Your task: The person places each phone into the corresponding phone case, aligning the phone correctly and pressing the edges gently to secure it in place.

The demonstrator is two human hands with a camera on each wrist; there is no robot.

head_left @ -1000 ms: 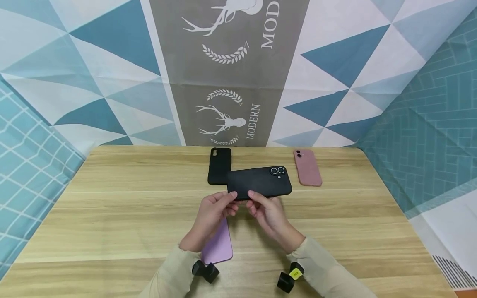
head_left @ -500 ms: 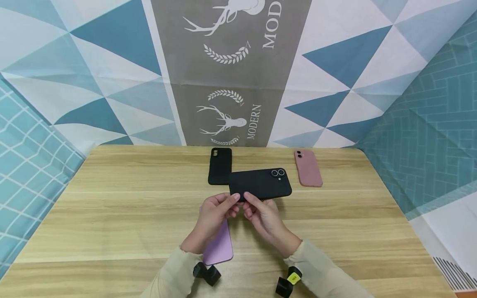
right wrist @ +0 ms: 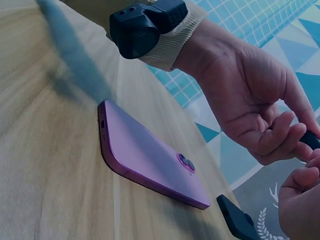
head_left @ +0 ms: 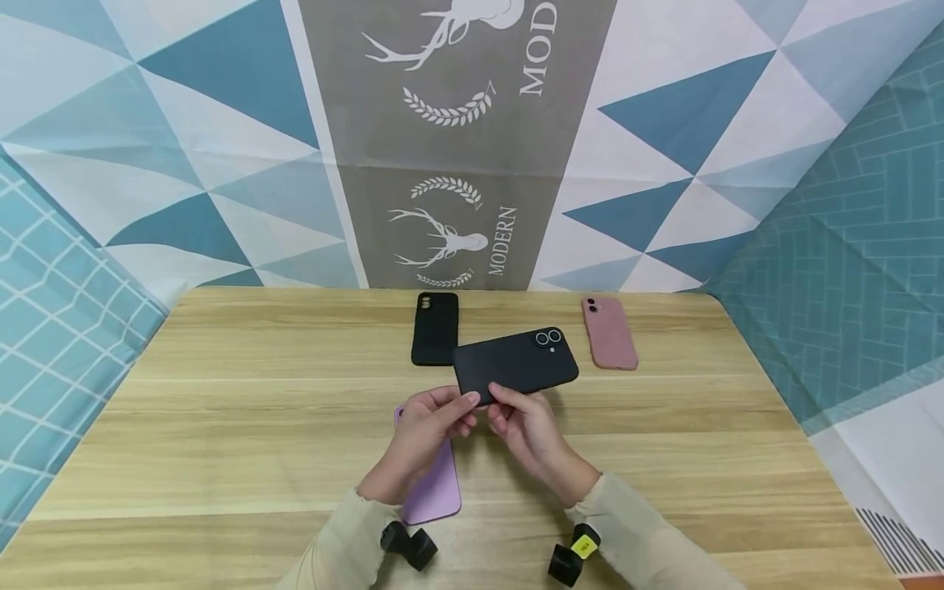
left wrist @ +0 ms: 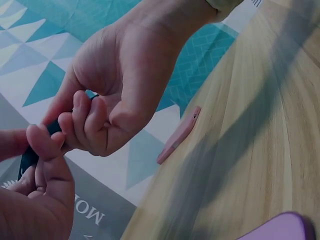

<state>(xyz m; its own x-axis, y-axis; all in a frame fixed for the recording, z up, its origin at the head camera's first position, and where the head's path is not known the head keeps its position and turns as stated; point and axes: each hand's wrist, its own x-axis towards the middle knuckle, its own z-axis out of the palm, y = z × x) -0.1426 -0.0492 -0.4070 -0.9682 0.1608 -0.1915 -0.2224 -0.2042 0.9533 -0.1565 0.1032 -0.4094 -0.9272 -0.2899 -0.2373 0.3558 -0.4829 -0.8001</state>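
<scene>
A black phone (head_left: 512, 360), its two ringed lenses at the upper right, is raised above the table with its back showing in the head view. My left hand (head_left: 424, 426) pinches its lower left corner, thumb on the back. Beside it my right hand (head_left: 536, 438) pinches the lower long edge, thumb likewise on top. In the wrist views the fingers hide most of this phone. A purple phone (right wrist: 150, 155) lies on the table beneath my left hand, back up, partly covered by that hand in the head view.
Behind the held phone a black phone case (head_left: 435, 328) lies on the wooden table (head_left: 258, 426). Farther right is a pink phone case or cased phone (head_left: 610, 332); I cannot tell which. A patterned cloth (head_left: 457, 147) hangs along the table's back edge.
The black phone has tilted a little, its left end lower and its lens end slightly higher. My left thumb has shifted slightly down and right with the corner. Both hands keep hold.
</scene>
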